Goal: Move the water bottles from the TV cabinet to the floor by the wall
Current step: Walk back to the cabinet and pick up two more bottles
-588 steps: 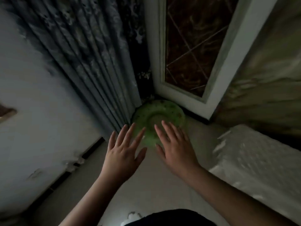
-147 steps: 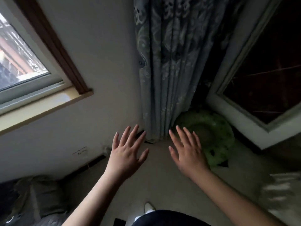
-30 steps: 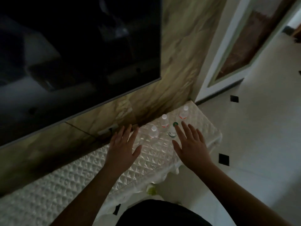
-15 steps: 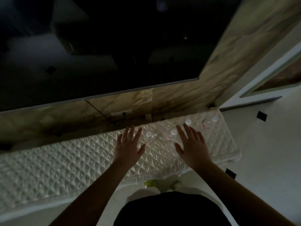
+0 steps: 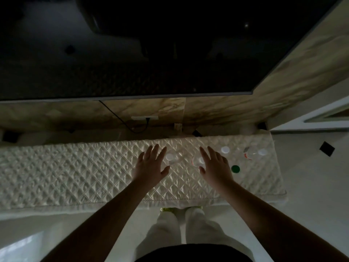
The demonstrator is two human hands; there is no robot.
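Observation:
Several clear water bottles stand upright on the TV cabinet point(image 5: 75, 173), which wears a quilted white cover. One white-capped bottle point(image 5: 170, 157) stands just right of my left hand point(image 5: 151, 165). A second bottle point(image 5: 196, 161) with a red label is partly hidden by my right hand point(image 5: 215, 167). Further right are a white-capped bottle point(image 5: 225, 149), a green-capped bottle point(image 5: 235, 168) and a red-labelled bottle point(image 5: 261, 152). Both hands hover over the cabinet top with fingers spread, holding nothing.
A large dark TV point(image 5: 132, 44) hangs on the marble wall above the cabinet, with a socket and cable point(image 5: 144, 118) below it. Pale floor point(image 5: 311, 176) with black tile insets lies to the right. My legs point(image 5: 188, 229) stand at the cabinet's front edge.
The view has swung further down and squared up to the cabinet. Both hands stay spread and have come closer to the bottles; the right hand now covers part of one.

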